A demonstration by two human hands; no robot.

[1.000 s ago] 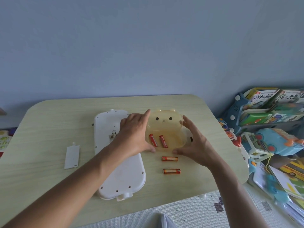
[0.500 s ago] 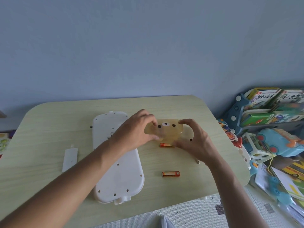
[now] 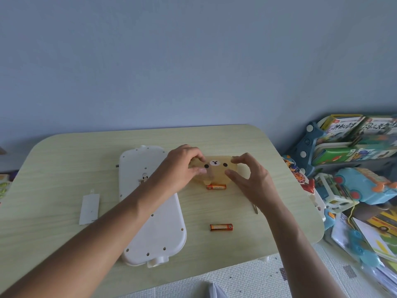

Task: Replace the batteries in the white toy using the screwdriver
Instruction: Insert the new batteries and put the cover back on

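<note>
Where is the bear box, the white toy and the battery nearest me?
bear box (image 3: 214, 168): head view, on its face lid.
white toy (image 3: 159, 229): head view, on its flat white back.
nearest battery (image 3: 221, 227): head view, mid-body, lying on the table.

Both forearms extended, left hand (image 3: 182, 166) and right hand (image 3: 250, 179) pinching, fingers curled.

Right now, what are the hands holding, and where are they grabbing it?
Both hold the bear-face lid. The left hand pinches its left edge; the right hand pinches its right edge.
</note>
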